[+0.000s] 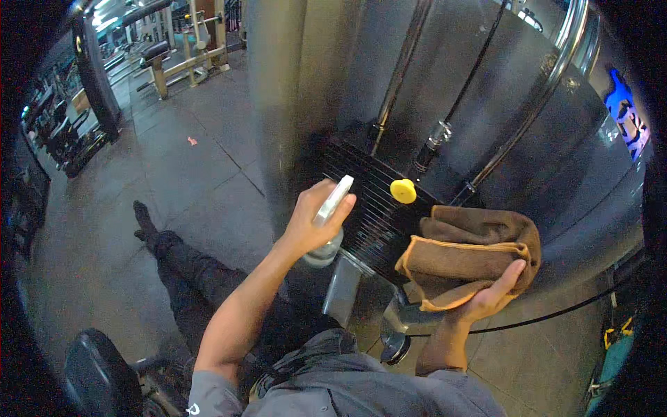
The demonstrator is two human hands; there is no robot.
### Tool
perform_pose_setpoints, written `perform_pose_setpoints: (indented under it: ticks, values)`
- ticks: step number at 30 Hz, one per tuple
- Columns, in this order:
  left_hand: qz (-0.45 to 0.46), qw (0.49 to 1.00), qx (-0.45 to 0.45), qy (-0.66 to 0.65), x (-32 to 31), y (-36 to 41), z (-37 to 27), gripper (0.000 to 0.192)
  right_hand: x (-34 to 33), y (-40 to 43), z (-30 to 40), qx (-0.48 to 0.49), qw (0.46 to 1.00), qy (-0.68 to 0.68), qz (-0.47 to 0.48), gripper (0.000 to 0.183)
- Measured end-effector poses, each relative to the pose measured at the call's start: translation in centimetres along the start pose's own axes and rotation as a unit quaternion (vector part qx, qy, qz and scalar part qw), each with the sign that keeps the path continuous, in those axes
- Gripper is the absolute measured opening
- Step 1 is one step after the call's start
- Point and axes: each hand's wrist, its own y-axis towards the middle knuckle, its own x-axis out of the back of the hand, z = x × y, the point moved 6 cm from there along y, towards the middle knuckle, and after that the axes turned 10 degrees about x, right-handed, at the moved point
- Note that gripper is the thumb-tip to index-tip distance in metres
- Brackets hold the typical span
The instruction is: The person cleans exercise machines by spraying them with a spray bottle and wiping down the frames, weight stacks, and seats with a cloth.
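Note:
My left hand point(315, 219) is wrapped round the neck of a spray bottle point(324, 254) with a white trigger head and a clear lower body. On the right, my right hand point(497, 297) holds a folded brown cloth point(464, 260) with orange stitched edges, its thumb lying on top. Between and beyond the hands is the black weight stack point(372, 203) of a gym machine. A yellow selector-pin knob point(403, 191) sticks out from the stack, near the cloth's upper left corner.
Metal guide rods point(401, 73) and a black cable point(477, 57) rise from the stack before a dark curved shroud. A black padded seat point(99, 375) stands at lower left. Other gym equipment point(180, 57) is at upper left. A black cable point(542, 316) crosses at lower right.

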Motion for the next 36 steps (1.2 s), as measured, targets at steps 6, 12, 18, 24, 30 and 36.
perform_pose_setpoints:
  ticks: [6,12,18,24,30,36]
  values:
    - [0.075,0.984,0.150,-0.053,-1.8,4.5,0.9,0.030,1.6,2.5,1.3,0.030,0.999,-0.026,-0.019,0.049]
    - [0.131,0.957,0.254,-0.039,-1.8,7.0,0.5,0.037,2.4,2.9,1.0,0.021,0.999,-0.027,-0.034,0.049]
    - [0.156,0.945,0.283,-0.050,-2.3,6.8,-0.4,0.038,2.9,3.0,1.2,0.016,0.997,-0.009,-0.072,0.049]
    - [0.166,0.948,0.269,-0.030,-4.6,4.9,-3.4,0.042,4.0,3.3,0.8,0.018,0.998,-0.006,-0.054,0.049]
    - [0.249,0.947,0.200,-0.025,-8.7,4.0,-6.7,0.028,4.2,2.8,1.2,0.029,0.998,-0.005,-0.053,0.050]
    - [0.236,0.966,0.101,-0.017,-9.9,1.2,-6.4,0.031,2.6,2.6,2.2,0.111,0.989,-0.081,-0.056,0.056]
